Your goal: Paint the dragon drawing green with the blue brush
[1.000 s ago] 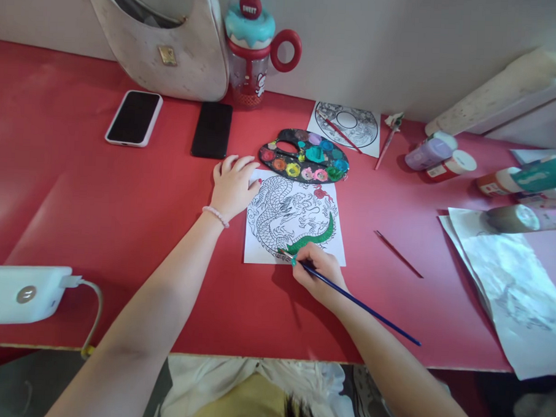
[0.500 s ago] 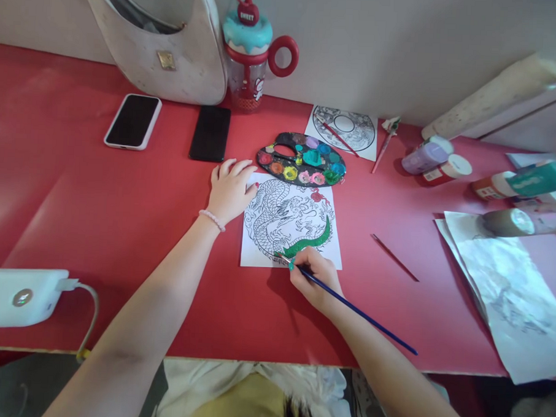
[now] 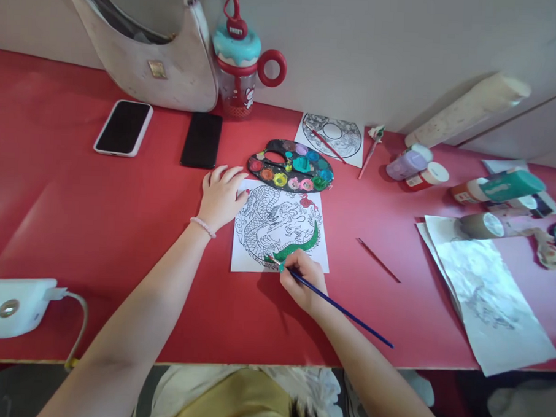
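My right hand [image 3: 304, 280] is closed around a blue-handled paintbrush [image 3: 342, 309], its tip on the lower edge of a dragon drawing [image 3: 253, 232]. Part of the dragon's body is painted green, and a small red patch shows at the upper right of the sheet. With fingers spread, my left hand [image 3: 222, 195] lies flat over the table and the sheet's upper left corner. Just beyond the sheet sits a black paint palette [image 3: 286, 179] with several colours in its wells.
Behind are a white handbag [image 3: 150, 74], a drink cup [image 3: 237, 77] and two phones, one black [image 3: 202, 140], one white-edged [image 3: 123, 128]. A power bank [image 3: 15, 308] lies left. Right are a thin brush [image 3: 379, 260], paint bottles [image 3: 409, 163] and crumpled papers [image 3: 495, 292].
The whole view has shifted, so things appear farther left and slightly lower. The brush tip stays near the lower left end of the green area; my left hand stays at the sheet's corner.
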The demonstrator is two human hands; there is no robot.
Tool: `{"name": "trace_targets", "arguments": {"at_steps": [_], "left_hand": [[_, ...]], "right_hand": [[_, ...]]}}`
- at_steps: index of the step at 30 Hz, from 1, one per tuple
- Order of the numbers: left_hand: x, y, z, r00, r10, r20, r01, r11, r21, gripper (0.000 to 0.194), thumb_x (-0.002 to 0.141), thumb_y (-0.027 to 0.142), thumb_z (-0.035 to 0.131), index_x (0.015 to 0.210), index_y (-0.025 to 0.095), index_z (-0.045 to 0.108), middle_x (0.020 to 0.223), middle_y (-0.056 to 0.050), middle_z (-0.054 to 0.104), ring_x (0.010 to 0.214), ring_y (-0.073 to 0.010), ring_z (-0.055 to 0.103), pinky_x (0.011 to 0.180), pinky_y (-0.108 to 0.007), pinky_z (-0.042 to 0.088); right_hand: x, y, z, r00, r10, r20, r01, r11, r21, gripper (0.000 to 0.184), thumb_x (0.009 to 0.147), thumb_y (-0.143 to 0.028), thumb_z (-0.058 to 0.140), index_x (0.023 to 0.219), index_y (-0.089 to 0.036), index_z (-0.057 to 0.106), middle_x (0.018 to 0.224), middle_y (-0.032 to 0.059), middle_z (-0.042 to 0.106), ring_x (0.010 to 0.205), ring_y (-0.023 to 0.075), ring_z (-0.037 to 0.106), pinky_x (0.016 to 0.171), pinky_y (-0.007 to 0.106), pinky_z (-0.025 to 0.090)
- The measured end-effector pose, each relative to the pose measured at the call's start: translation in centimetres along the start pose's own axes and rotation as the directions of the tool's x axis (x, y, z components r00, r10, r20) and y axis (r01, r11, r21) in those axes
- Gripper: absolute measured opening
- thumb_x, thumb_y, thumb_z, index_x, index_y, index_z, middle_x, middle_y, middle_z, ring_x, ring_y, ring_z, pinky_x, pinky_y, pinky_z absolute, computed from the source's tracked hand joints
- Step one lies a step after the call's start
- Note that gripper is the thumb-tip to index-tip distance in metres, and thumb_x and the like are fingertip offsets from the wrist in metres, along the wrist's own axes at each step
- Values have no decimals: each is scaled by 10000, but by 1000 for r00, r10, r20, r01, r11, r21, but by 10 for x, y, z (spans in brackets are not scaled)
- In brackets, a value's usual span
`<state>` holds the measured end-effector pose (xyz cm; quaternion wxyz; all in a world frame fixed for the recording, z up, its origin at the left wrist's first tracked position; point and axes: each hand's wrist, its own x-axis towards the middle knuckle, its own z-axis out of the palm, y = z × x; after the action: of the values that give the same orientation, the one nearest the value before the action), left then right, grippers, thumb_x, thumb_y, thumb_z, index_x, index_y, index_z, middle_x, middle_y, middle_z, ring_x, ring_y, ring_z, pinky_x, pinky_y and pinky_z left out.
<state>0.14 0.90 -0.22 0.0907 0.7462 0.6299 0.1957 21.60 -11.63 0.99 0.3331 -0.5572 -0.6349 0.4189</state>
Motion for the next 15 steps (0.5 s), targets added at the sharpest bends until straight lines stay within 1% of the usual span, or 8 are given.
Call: {"name": "trace_targets", "arguments": {"at_steps": [6, 11, 15], "left_hand": [[1, 1, 1, 1000, -9, -14, 9, 1000, 3, 338, 923, 257, 574, 1260, 253, 606, 1432, -59, 550, 1342, -348, 398, 1105, -575, 292], [1, 0, 1, 1000, -7, -21, 7, 1000, 7, 345, 920, 255, 582, 1264, 266, 604, 1428, -48, 554, 1342, -343, 394, 1103, -576, 297], [1, 0, 2, 1000, 2, -25, -2, 1000, 8, 342, 919, 251, 584, 1260, 255, 608, 1416, -52, 563, 1333, -339, 402, 1098, -573, 307]], "right_hand": [[2, 6, -2, 995, -74, 71, 76, 997, -31, 125, 716, -174, 512, 680, -236, 409, 534, -74, 414, 441, 77, 335, 438, 208, 297], [4, 5, -1, 989, -126, 79, 132, 989, -70, 99, 710, -161, 489, 683, -234, 428, 531, -68, 425, 440, 82, 356, 432, 202, 303], [4, 5, -1, 984, -158, 80, 166, 981, -102, 119, 712, -144, 486, 678, -233, 414, 544, -63, 443, 454, 81, 371, 439, 195, 306]]}}
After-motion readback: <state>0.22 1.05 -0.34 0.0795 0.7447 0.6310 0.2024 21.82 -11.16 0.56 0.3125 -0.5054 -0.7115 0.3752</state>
